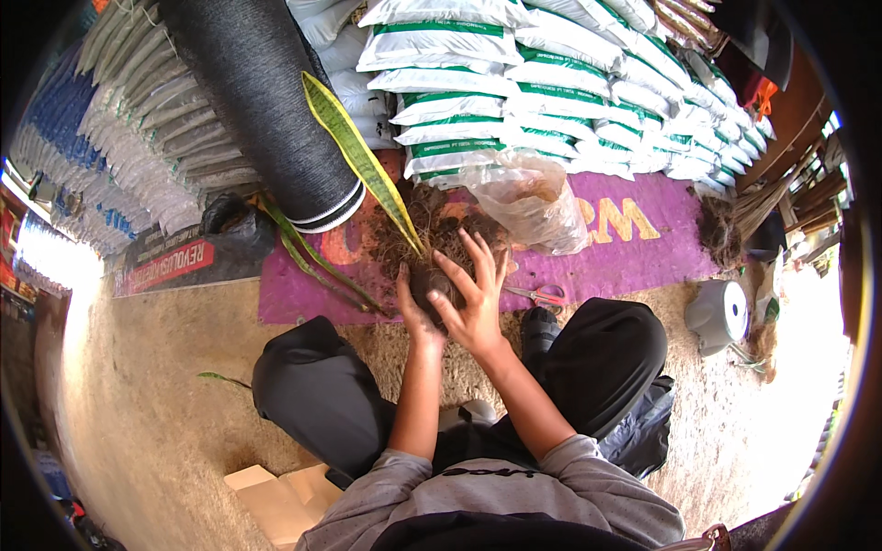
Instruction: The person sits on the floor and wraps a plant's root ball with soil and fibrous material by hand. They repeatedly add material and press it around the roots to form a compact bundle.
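Between my two hands sits a dark, round clump of soil and roots, possibly in a small pot; my fingers hide much of it. My left hand cups its near left side. On its right side lies my right hand, fingers bent over it. A tall yellow-edged snake plant leaf rises from behind the clump, tilted to the far left. Loose soil and stringy roots are spread just beyond my hands. Red-handled scissors rest to the right of my right hand.
A purple banner covers the ground ahead. On it stand a clear plastic bag and long green leaves. A black netting roll leans left, near a black plant bag. White sacks are stacked behind. Cardboard lies near left.
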Tool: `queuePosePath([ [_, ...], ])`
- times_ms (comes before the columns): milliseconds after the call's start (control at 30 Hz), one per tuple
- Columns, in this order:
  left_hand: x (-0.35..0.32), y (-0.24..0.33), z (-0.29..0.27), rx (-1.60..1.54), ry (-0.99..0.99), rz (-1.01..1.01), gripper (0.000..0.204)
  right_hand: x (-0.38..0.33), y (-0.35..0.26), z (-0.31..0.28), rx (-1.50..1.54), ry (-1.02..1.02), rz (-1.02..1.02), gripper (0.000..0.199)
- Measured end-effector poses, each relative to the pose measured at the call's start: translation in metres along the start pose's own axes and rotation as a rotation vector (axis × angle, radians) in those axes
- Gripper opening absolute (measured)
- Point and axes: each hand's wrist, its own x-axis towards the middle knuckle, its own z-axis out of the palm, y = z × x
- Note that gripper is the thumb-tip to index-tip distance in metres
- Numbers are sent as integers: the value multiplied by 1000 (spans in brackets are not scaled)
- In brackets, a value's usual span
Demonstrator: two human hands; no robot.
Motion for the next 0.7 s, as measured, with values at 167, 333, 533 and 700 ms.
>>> queuePosePath([
  [167, 11, 1, -9, 265, 49, 162, 51, -4, 4, 8, -15, -55, 72, 50],
  [333, 10, 6, -9, 159, 112, 40, 53, -5, 6, 17, 303, 17, 100, 53],
  [533, 5, 7, -5, 287, 106, 30, 51, 12, 6, 3, 62, -104, -127, 53],
  [700, 11, 2, -25, 287, 62, -17, 41, 9, 3, 4, -24, -157, -117, 51],
])
